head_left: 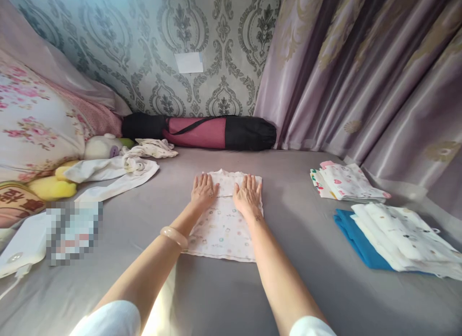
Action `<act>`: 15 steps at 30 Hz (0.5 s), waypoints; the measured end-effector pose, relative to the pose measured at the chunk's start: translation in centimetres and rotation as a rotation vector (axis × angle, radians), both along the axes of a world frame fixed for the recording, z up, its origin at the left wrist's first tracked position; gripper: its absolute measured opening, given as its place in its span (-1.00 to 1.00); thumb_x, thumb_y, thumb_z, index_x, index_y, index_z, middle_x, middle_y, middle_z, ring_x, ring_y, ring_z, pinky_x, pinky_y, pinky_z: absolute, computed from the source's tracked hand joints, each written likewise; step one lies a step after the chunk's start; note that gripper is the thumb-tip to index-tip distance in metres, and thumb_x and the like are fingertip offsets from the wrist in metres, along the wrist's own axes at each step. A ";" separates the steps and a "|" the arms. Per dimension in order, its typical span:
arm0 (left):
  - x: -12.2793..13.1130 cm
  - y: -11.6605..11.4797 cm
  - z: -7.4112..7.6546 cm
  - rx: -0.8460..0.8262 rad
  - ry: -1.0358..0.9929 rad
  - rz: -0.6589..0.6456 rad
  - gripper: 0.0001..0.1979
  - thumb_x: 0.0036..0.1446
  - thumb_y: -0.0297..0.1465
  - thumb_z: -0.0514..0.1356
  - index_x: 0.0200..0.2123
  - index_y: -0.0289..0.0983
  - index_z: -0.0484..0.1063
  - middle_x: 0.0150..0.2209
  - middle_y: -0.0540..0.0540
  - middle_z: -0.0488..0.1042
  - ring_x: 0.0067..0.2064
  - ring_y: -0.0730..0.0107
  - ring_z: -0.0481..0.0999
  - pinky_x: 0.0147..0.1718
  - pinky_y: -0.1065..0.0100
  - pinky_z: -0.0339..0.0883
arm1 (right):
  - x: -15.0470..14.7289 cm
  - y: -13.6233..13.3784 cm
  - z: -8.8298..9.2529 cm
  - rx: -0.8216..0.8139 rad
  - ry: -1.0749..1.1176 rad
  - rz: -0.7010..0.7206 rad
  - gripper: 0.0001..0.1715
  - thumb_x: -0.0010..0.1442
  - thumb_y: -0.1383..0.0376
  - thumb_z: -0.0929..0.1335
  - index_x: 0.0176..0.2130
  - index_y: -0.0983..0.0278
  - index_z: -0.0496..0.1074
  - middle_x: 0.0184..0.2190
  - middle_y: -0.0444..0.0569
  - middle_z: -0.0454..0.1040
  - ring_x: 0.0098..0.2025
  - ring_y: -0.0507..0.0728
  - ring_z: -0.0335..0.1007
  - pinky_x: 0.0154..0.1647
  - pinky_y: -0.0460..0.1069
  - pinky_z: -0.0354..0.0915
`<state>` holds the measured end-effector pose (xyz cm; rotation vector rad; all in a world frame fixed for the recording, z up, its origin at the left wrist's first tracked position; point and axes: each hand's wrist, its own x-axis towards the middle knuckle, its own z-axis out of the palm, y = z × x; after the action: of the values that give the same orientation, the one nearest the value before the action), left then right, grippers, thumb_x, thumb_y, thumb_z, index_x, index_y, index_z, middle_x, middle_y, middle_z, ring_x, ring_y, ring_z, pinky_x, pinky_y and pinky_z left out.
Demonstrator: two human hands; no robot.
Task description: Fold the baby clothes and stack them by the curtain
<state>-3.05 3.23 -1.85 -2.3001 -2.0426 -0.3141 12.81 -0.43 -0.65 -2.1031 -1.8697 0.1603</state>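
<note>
A small white printed baby garment (222, 227) lies folded on the grey bed sheet (288, 201) in front of me. My left hand (204, 190) rests flat on its upper left part, fingers stretched out. My right hand (248, 194) lies flat beside it on the upper right part, fingers also spread. A pale bangle (174, 236) sits on my left wrist. Neither hand grips anything.
Unfolded white clothes (119, 171) lie at the left near a floral pillow (34, 126) and yellow soft toy (54, 184). Folded printed cloths (346, 182) and a stack on blue fabric (361, 239) sit at the right. A red-black rolled bag (202, 132) lies along the wall; curtains (361, 71) hang right.
</note>
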 end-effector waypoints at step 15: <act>-2.4 0.5 -0.1 -0.160 -0.060 0.016 -0.28 0.34 -0.08 -0.25 0.36 -0.48 0.01 0.37 -0.36 0.05 0.41 0.00 -0.05 0.32 -0.05 -0.17 | 2.0 0.8 -0.5 -0.080 -0.010 -0.217 -0.26 0.39 0.17 0.04 0.37 0.60 -0.04 0.41 0.25 -0.11 0.43 0.30 -0.24 0.39 0.18 -0.24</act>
<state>-5.42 3.74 -1.98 -2.3902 -2.1884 -0.2297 14.82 0.37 -1.19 -2.3469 -1.6505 0.1762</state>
